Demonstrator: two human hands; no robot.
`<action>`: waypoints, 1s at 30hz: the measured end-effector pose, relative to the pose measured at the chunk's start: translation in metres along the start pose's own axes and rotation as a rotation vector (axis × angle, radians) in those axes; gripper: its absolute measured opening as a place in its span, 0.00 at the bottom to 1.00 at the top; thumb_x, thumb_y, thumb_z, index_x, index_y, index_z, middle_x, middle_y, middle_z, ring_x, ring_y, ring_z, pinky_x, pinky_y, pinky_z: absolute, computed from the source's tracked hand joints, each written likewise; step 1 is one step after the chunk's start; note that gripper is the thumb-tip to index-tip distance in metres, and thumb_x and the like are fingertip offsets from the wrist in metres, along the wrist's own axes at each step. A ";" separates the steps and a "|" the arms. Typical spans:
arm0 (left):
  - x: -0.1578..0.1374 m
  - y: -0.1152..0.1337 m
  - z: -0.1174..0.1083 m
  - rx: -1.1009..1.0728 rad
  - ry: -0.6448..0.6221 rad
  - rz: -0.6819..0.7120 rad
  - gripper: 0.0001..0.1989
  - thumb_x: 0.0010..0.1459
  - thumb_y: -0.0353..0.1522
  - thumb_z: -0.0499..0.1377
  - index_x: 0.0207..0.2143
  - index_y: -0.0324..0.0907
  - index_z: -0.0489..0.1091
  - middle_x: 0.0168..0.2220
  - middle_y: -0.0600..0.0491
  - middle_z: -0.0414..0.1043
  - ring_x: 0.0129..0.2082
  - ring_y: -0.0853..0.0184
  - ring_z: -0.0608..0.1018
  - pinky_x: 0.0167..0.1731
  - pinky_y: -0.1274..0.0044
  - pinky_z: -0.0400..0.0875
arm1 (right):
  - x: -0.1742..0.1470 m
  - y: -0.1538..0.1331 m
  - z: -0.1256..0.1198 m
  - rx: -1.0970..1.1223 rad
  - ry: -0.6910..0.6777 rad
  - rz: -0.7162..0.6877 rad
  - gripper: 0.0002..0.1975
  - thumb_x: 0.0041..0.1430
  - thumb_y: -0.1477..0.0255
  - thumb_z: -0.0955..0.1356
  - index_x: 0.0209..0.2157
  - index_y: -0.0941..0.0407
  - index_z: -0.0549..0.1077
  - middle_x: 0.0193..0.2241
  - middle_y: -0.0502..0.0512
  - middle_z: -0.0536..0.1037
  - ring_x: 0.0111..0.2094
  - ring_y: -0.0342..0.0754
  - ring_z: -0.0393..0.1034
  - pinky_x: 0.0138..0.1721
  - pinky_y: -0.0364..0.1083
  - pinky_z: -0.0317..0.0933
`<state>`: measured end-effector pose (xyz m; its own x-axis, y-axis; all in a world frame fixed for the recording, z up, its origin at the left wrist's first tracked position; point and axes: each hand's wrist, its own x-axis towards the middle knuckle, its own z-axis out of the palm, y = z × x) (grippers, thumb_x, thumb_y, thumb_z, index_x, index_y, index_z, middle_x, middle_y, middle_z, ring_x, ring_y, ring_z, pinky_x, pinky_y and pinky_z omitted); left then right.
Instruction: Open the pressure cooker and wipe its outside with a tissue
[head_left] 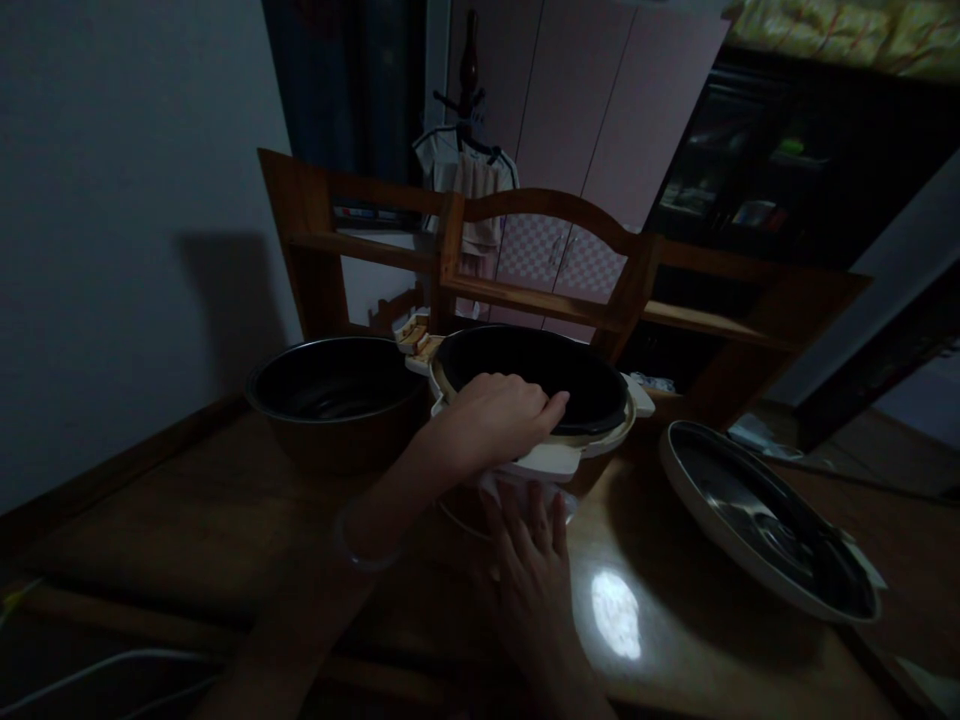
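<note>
An electric pressure cooker stands on the wooden table, its top uncovered and its dark inside showing. My left hand is closed over the cooker's near left rim, the thumb pointing right above the opening; its fingertips are hidden. Below it, my right hand lies with fingers spread against the cooker's front. Under those fingers is a thin whitish cloth or tissue, pressed to the cooker's wall. To the left stands a dark inner pot with nothing visible inside.
The cooker's round lid rests tilted at the table's right side, inner face showing. A wooden rack rises along the table's back. Bare wood shows between cooker and lid. A white cable hangs at lower left.
</note>
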<state>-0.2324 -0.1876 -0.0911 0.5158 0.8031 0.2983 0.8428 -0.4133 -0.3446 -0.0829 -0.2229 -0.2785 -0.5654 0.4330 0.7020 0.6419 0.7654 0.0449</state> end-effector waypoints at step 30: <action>0.001 0.000 0.001 0.055 -0.020 0.010 0.21 0.71 0.28 0.42 0.60 0.38 0.65 0.40 0.42 0.80 0.36 0.52 0.83 0.29 0.67 0.74 | -0.017 0.021 -0.021 0.073 -0.284 -0.167 0.23 0.74 0.59 0.62 0.65 0.49 0.64 0.67 0.41 0.60 0.70 0.45 0.48 0.72 0.51 0.21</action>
<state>-0.2323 -0.1867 -0.0917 0.5202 0.8077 0.2774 0.8279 -0.3971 -0.3961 -0.0483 -0.2240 -0.2747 -0.7880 0.4059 0.4629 0.4951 0.8647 0.0847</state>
